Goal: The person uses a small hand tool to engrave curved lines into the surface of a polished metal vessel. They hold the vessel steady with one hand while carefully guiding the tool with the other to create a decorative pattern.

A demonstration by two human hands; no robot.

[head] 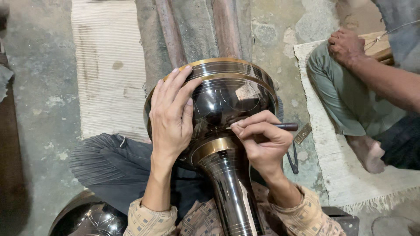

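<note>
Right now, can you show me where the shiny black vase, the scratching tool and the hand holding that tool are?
black vase (pixel 227 94), head view, on its dark rounded bowl.
scratching tool (pixel 286 126), head view, on its dark handle.
right hand (pixel 262 142), head view, on the knuckles.

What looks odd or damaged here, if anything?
Nothing on the black metal vase looks damaged. The left hand steadies its bowl; the right hand holds an engraving tool against it. Only the concrete floor looks cracked and patchy.
</note>
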